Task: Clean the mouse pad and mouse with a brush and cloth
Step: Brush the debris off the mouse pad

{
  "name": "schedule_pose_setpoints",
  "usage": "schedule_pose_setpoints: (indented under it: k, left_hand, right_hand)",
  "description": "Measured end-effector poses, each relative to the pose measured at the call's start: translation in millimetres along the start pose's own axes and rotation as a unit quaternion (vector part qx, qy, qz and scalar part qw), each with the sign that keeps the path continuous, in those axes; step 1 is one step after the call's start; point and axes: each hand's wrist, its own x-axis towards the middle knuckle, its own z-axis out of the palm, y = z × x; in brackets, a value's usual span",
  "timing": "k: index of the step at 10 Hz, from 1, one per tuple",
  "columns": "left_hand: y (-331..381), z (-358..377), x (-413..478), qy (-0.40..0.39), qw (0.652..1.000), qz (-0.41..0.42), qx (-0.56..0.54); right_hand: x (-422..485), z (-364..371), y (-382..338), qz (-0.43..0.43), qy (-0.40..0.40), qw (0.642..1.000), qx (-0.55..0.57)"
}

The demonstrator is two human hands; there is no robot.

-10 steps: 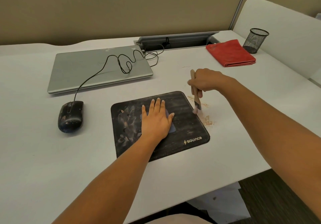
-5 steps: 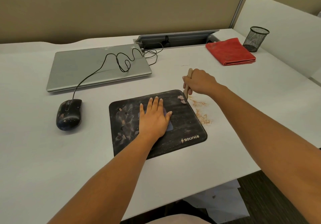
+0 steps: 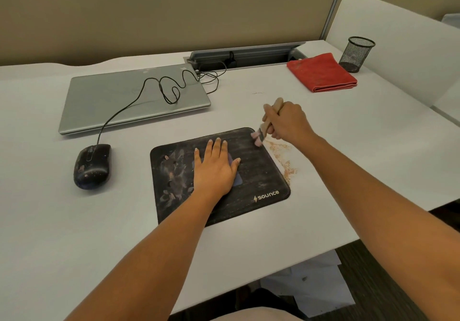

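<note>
A black mouse pad (image 3: 258, 171) lies on the white desk, smeared with pale dust on its left half. My left hand (image 3: 215, 169) presses flat on its middle, fingers straight. My right hand (image 3: 286, 121) grips the wooden handle of a small brush (image 3: 263, 127), whose bristles touch the pad's far right corner. Brown crumbs (image 3: 281, 156) lie on the desk along the pad's right edge. A dusty black wired mouse (image 3: 92, 166) sits left of the pad. A folded red cloth (image 3: 321, 73) lies at the back right.
A closed silver laptop (image 3: 129, 99) lies behind the pad with the mouse cable (image 3: 159, 86) looped over it. A black mesh pen cup (image 3: 357, 53) stands beside the cloth. A cable tray (image 3: 244, 54) runs along the desk's back edge. The desk's front edge is near my body.
The brush went from the pad's right edge to its far right corner and now sweeps there. My left hand stayed flat on the pad.
</note>
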Motion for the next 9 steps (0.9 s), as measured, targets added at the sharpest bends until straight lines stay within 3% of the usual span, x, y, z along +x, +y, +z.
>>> schedule_pose_setpoints:
  k: [5,7,9]
  left_hand:
    - [-0.1,-0.7,0.1,-0.001,1.0,-0.002,0.0]
    - [0.2,0.1,-0.1,-0.005,1.0,-0.002,0.0]
    - [0.8,-0.8,-0.6,0.002,1.0,-0.002,-0.006]
  right_hand:
    - [-26.8,-23.0,9.8,0.074,-0.184,0.974,-0.113]
    - [-35.3,-15.4,11.6,0.036,-0.033,0.999,-0.004]
    - [-42.9,-20.2,14.6,0.06,-0.132,0.987,-0.075]
